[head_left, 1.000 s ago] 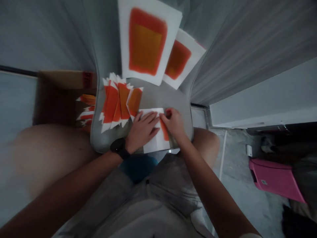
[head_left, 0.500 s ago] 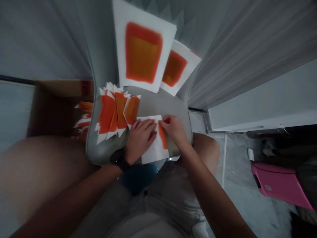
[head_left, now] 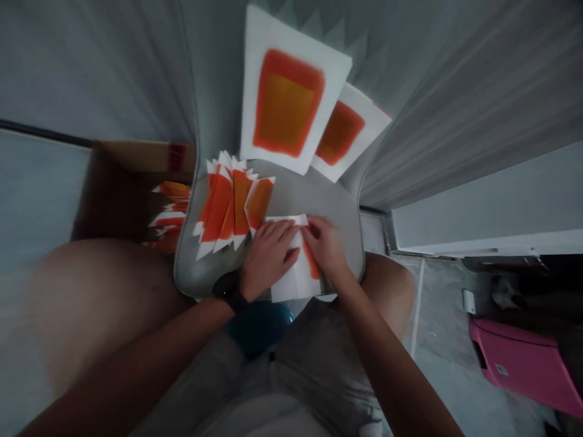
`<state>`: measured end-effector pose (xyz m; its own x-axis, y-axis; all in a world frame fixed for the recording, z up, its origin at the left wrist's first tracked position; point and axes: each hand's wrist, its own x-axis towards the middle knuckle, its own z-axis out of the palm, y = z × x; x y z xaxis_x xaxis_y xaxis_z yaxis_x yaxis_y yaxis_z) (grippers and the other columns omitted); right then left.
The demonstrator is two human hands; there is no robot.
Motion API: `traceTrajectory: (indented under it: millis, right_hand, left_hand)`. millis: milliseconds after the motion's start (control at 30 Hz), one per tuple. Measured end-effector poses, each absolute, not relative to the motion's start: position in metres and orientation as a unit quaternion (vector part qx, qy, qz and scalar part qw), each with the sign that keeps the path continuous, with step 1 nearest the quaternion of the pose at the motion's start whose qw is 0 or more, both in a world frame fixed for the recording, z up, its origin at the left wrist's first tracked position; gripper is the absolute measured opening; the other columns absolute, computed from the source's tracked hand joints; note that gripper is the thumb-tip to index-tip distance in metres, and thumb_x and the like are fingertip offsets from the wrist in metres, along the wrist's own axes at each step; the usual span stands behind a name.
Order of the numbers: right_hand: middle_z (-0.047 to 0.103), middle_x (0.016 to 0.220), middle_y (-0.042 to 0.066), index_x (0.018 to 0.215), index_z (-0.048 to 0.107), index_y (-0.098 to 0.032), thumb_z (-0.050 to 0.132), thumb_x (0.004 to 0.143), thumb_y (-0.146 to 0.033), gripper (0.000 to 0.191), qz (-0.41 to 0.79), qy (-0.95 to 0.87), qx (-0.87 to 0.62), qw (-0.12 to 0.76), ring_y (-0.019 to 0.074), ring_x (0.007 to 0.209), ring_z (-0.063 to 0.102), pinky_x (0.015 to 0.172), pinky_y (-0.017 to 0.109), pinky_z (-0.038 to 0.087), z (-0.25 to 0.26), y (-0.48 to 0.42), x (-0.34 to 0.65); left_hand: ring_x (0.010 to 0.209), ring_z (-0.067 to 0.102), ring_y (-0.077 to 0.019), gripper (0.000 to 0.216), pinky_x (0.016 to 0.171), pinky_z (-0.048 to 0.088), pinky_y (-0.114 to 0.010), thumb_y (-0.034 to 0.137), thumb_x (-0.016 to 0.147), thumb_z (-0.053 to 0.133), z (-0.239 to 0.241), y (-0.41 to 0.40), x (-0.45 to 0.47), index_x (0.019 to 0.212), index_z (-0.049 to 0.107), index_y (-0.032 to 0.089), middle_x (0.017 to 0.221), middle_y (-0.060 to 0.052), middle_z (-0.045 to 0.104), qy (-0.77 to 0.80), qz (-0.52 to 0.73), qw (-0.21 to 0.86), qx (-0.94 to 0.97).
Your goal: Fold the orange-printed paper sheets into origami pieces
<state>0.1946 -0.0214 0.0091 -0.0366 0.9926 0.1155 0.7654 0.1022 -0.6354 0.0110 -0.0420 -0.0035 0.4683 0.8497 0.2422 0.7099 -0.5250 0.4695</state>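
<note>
My left hand (head_left: 268, 258) lies flat on a folded white paper sheet (head_left: 296, 285) that has an orange painted stripe. My right hand (head_left: 325, 246) is bunched at the sheet's upper edge, close to my left fingertips, and hides part of the stripe. Just left of my left hand, several folded paper pieces (head_left: 232, 203) with orange and white zigzag edges overlap in a fanned row. Two white sheets with orange-and-yellow painted rectangles, a larger one (head_left: 286, 103) and a smaller one (head_left: 341, 130), lie beyond them.
All this rests on a grey padded seat (head_left: 314, 197) between my knees. A cardboard box (head_left: 136, 176) at the left holds more orange pieces (head_left: 170, 215). Grey curtains hang around the seat. A pink plastic object (head_left: 523, 364) lies on the floor at the right.
The whole scene has shifted slightly in view with my head. Both hands remain on the white sheet, with my right fingers moved a little along its upper edge.
</note>
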Motion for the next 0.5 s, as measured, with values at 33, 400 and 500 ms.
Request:
traceTrajectory:
  millis: [33,400,500]
  right_hand:
    - [0.075,0.106,0.011,0.112,0.078,-0.02,0.056,0.097,-0.027,0.028,0.198,-0.704,-0.62,0.285,0.0243,0.099,0.069,0.096,0.04,0.056,0.006,-0.024,0.195]
    - [0.078,0.121,0.011,0.129,0.075,-0.022,0.052,0.103,-0.03,0.035,0.178,-0.734,-0.586,0.293,0.0264,0.111,0.071,0.103,0.046,0.055,-0.006,-0.035,0.199]
    - [0.08,0.101,0.009,0.116,0.078,-0.02,0.058,0.099,-0.032,0.029,0.25,-0.639,-0.655,0.316,0.0234,0.088,0.074,0.085,0.038,0.058,0.002,-0.027,0.195]
  left_hand:
    - [0.145,0.051,-0.0292,0.051,0.125,0.037,-0.049,0.034,0.103,0.053,-0.002,-0.041,0.01,0.151,0.053,0.017,0.157,-0.011,0.056,0.463,0.217,0.155,0.846]
    - [0.15,0.045,-0.0313,0.078,0.123,0.036,-0.048,0.041,0.099,0.061,-0.004,-0.036,0.006,0.165,0.029,0.013,0.168,-0.017,0.042,0.453,0.211,0.177,0.848]
    - [0.151,0.044,-0.0308,0.075,0.124,0.035,-0.048,0.042,0.101,0.059,-0.004,-0.036,0.005,0.164,0.032,0.013,0.168,-0.015,0.042,0.448,0.203,0.171,0.854]
